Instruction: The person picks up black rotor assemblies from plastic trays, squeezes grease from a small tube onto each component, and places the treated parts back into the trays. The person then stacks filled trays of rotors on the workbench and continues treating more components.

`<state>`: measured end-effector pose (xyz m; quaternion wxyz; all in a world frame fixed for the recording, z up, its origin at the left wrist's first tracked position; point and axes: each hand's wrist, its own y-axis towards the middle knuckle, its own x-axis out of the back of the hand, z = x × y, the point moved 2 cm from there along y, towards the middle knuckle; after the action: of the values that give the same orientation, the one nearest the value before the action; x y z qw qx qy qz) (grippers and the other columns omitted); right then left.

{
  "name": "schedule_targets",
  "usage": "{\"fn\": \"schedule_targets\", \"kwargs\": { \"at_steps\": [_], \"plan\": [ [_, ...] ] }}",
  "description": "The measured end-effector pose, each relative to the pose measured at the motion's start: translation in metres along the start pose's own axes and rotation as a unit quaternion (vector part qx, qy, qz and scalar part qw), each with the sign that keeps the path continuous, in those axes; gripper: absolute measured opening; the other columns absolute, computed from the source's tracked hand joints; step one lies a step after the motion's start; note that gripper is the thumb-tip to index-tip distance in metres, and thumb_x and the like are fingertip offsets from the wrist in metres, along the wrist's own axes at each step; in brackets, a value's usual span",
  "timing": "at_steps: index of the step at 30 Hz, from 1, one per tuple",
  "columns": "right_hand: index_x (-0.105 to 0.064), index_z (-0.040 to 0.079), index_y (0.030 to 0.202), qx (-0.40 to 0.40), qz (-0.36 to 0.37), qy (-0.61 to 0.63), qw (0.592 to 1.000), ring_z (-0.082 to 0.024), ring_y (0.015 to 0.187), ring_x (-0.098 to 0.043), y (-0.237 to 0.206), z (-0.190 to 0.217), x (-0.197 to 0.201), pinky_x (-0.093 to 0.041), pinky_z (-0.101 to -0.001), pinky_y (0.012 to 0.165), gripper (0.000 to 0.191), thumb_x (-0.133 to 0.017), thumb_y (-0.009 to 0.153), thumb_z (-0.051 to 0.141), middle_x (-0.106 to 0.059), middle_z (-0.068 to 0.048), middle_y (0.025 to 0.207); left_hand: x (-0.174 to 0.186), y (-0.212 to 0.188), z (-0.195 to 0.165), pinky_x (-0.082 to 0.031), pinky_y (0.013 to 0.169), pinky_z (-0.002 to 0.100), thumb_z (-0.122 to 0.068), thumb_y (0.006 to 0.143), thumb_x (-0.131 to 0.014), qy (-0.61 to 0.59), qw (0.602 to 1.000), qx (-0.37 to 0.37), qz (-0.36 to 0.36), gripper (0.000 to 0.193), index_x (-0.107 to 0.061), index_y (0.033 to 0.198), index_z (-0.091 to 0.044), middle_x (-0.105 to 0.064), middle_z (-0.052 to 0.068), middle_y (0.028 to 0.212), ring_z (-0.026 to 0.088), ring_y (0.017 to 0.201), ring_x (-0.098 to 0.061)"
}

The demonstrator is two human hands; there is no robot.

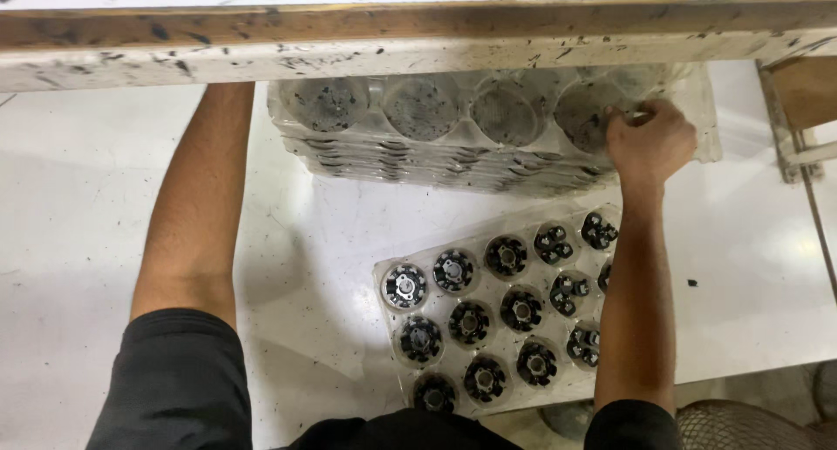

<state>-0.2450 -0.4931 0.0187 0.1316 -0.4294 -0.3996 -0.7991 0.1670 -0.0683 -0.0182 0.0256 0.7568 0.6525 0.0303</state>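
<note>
A stack of clear plastic trays (453,167) with round pockets lies on the white floor, partly under a wooden table edge. My right hand (649,140) grips the top tray (418,110) of the stack at its right end, fingers curled over the rim. My left arm reaches up behind the table edge; my left hand is hidden there. Nearer to me lies another clear tray (388,271) filled with several round black and metal parts (453,269), one in each pocket. My right forearm crosses over its right side.
A worn, paint-marked wooden table edge (418,36) runs across the top of the view. A wooden frame leg (789,110) stands at the right. A woven seat (741,424) shows at the bottom right. White floor (78,197) spreads on both sides.
</note>
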Motion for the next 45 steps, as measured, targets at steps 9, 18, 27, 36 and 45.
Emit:
{"fn": "schedule_targets", "kwargs": {
  "at_steps": [9, 18, 27, 36, 45],
  "plan": [
    [-0.08, 0.001, 0.101, 0.026, 0.036, 0.104, 0.994, -0.022, 0.07, -0.067, -0.021, 0.008, 0.004, -0.051, -0.0357, 0.065, 0.023, -0.078, 0.106, 0.024, -0.072, -0.009, 0.081, 0.043, 0.003, 0.05, -0.064, 0.077, 0.042, 0.001, 0.1, -0.057, -0.017, 0.999, 0.036, -0.017, 0.038, -0.06, 0.138, 0.005, -0.073, 0.02, 0.123, 0.027, 0.102, -0.076],
    [-0.075, 0.002, 0.116, 0.015, -0.286, 0.253, 0.924, -0.02, 0.093, -0.07, -0.037, -0.097, 0.008, -0.059, -0.0369, 0.078, 0.019, -0.064, 0.112, 0.017, -0.077, -0.012, 0.104, 0.08, -0.004, 0.082, -0.063, 0.079, 0.042, -0.003, 0.101, -0.056, -0.024, 0.997, 0.074, 0.0, 0.038, -0.06, 0.139, 0.003, -0.073, 0.019, 0.126, 0.026, 0.104, -0.075],
    [-0.066, 0.005, 0.119, -0.436, 0.026, 0.651, 0.621, -0.024, 0.11, -0.07, -0.054, -0.067, -0.115, -0.056, -0.0403, 0.097, 0.026, -0.071, 0.098, 0.02, -0.073, -0.01, 0.114, 0.059, -0.061, 0.142, -0.062, 0.081, 0.041, -0.008, 0.103, -0.055, -0.037, 0.984, 0.171, 0.013, 0.039, -0.061, 0.14, 0.001, -0.073, 0.018, 0.128, 0.025, 0.105, -0.074],
    [-0.067, 0.006, 0.119, -0.449, 0.024, 0.668, 0.594, -0.024, 0.109, -0.071, -0.062, -0.066, -0.127, -0.056, -0.0393, 0.096, 0.027, -0.072, 0.097, 0.02, -0.073, -0.01, 0.113, 0.004, -0.078, 0.156, -0.061, 0.082, 0.041, -0.012, 0.105, -0.055, -0.061, 0.981, 0.179, 0.035, 0.039, -0.061, 0.142, 0.0, -0.072, 0.017, 0.13, 0.025, 0.106, -0.073],
    [-0.068, 0.006, 0.12, -0.456, 0.037, 0.674, 0.579, -0.024, 0.107, -0.072, -0.09, -0.063, -0.115, -0.057, -0.0383, 0.094, 0.029, -0.072, 0.095, 0.019, -0.074, -0.01, 0.113, 0.02, -0.106, 0.145, -0.06, 0.084, 0.04, -0.017, 0.107, -0.054, -0.055, 0.983, 0.17, 0.051, 0.04, -0.062, 0.143, -0.002, -0.072, 0.016, 0.132, 0.024, 0.107, -0.072]
  ]
}}
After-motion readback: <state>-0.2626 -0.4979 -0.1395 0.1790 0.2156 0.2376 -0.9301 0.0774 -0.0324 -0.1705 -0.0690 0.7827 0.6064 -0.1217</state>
